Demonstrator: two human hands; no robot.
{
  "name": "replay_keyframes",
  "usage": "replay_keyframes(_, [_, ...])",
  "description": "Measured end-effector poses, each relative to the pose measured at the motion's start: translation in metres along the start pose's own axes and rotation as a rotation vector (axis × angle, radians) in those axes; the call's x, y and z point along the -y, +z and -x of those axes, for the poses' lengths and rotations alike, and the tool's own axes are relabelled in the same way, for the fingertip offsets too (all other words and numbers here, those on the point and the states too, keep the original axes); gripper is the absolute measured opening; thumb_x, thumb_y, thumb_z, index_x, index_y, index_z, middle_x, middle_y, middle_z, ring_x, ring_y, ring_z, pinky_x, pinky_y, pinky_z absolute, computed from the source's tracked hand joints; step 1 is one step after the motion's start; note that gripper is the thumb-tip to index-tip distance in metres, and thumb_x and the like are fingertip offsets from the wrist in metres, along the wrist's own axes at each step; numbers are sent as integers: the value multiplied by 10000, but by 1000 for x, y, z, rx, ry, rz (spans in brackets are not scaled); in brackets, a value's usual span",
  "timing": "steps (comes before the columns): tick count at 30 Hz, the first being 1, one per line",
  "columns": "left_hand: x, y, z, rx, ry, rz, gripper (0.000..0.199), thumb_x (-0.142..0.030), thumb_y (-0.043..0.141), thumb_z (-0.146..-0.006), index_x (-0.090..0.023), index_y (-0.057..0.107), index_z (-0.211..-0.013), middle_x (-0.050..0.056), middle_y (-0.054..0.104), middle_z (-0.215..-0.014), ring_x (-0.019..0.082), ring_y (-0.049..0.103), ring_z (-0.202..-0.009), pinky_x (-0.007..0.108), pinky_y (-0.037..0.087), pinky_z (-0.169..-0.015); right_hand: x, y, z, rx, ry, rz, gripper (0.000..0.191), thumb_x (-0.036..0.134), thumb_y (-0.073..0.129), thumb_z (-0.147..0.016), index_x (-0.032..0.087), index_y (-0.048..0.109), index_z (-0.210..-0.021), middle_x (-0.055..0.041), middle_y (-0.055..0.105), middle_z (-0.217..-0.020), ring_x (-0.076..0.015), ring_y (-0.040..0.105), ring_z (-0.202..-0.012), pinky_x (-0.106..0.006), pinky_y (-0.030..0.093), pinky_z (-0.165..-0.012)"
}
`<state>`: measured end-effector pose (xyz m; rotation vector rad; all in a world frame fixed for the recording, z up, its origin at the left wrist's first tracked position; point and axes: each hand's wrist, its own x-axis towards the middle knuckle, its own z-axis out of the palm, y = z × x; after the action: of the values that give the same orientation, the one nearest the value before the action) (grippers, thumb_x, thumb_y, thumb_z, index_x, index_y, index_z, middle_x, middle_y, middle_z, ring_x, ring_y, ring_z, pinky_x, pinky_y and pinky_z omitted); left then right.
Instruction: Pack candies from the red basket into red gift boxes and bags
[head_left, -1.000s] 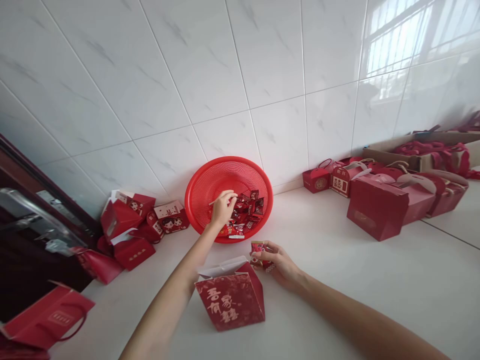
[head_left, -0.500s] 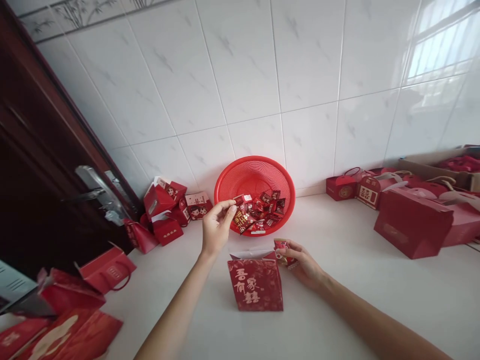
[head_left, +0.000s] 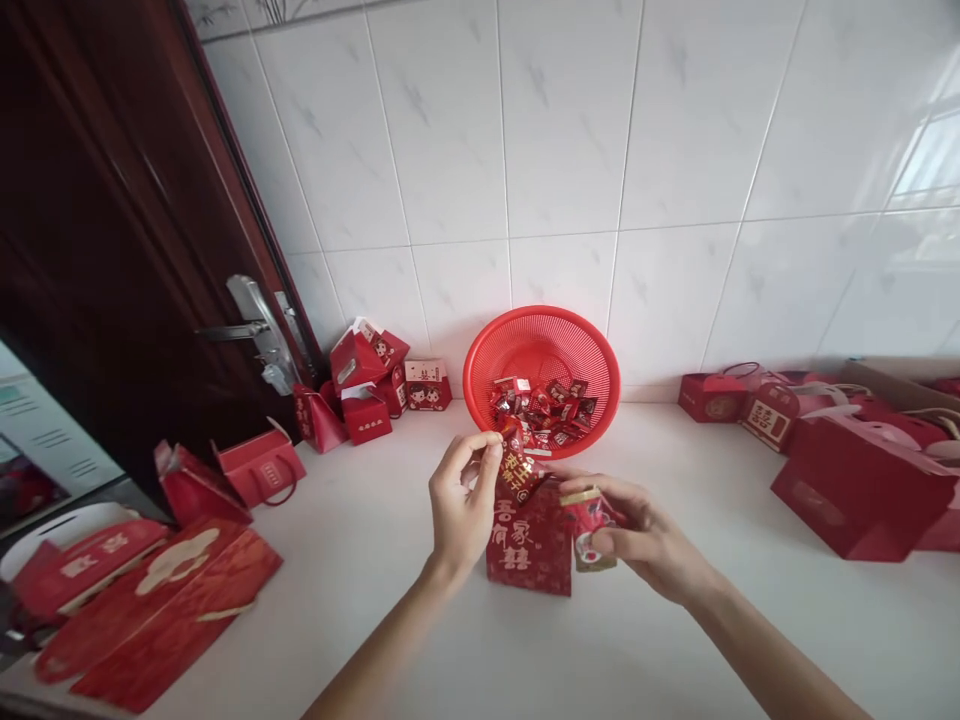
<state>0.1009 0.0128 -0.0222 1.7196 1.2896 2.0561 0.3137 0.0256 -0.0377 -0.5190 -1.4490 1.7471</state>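
Observation:
Between the thumb and fingers of my left hand (head_left: 466, 492) is a dark red snack packet (head_left: 520, 474) with gold lettering, held over the top of a red gift box (head_left: 529, 556). The box stands upright on the white surface, and the packet and my hands partly hide its top. My right hand (head_left: 651, 532) grips a red and gold candy packet (head_left: 589, 528) at the box's right side, its fingers near the top edge. Behind the box, a red plastic basket (head_left: 541, 312) leans toward the tiled wall with several wrapped candies (head_left: 551, 405) in it.
Several small red gift boxes (head_left: 366, 412) are grouped by the dark door (head_left: 150, 180) at the back left. More red boxes (head_left: 169, 585) lie at the front left. On the right stand larger red boxes (head_left: 862, 490), with a cardboard carton (head_left: 885, 382) behind them.
My left hand has brought its snack packet down from in front of the basket to the gift box's top. My right hand, with its candy packet, has shifted slightly. The view has turned right.

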Motion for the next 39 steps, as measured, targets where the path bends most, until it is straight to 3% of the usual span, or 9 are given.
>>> replay_keyframes(5, [-2,1,11,-94,156,-48,98,-229,597,-944,-211,694,-947,24,673,-900,130,654,-848,210,552,-735,-3,15,6,22,-57,71,428,275,859,-669,303,771,-1087,-44,520,-1488,-294,570,-1244,-340,567,-872])
replay_keyframes(9, [-4,2,19,-65,189,-45,107,-202,591,-945,-219,696,-953,22,658,-888,130,643,-836,216,550,-729,-6,15,10,-24,-32,21,499,296,868,-677,306,739,-1159,-56,686,-1224,-221,674,-956,-325,586,-761])
replay_keyframes(13, [-6,1,23,-1,81,26,105,-264,607,-936,-207,695,-929,28,646,-853,132,630,-758,220,553,-667,-14,11,11,-122,18,-40,469,347,876,-673,272,749,-1119,-55,716,-1062,-193,659,-813,-334,590,-712])
replay_keyframes(19, [-12,-5,26,122,-96,131,183,-364,618,-924,-202,683,-979,48,689,-919,152,676,-777,235,579,-675,-15,8,11,-165,8,-8,466,321,878,-680,276,747,-1125,-75,697,-1196,-225,674,-902,-358,612,-741])
replay_keyframes(25, [-12,-7,33,213,-209,188,307,-363,752,-829,-214,621,-1063,32,705,-917,164,696,-786,249,592,-693,-5,13,17,-163,-176,210,375,261,828,-760,305,741,-1123,-66,714,-1146,-244,681,-990,-374,591,-851])
replay_keyframes(30, [-10,-6,36,212,-166,153,208,-321,721,-861,-220,626,-1016,32,683,-966,153,685,-824,234,581,-708,-5,17,18,-144,-263,314,325,244,777,-805,277,731,-1125,-102,625,-1281,-271,648,-1105,-390,562,-929])
replay_keyframes(35, [-4,-6,37,207,-66,86,79,-292,685,-889,-217,661,-900,44,642,-1030,148,665,-842,231,570,-704,-10,21,15,-77,-280,306,330,210,753,-812,249,721,-1138,-112,605,-1277,-258,656,-1081,-367,565,-906])
replay_keyframes(39, [2,-4,38,222,-94,65,142,-312,692,-884,-228,675,-998,59,647,-1076,179,676,-911,275,587,-782,-11,20,12,-100,-297,286,320,204,742,-812,240,719,-1129,-96,627,-1244,-247,649,-1086,-366,549,-927])
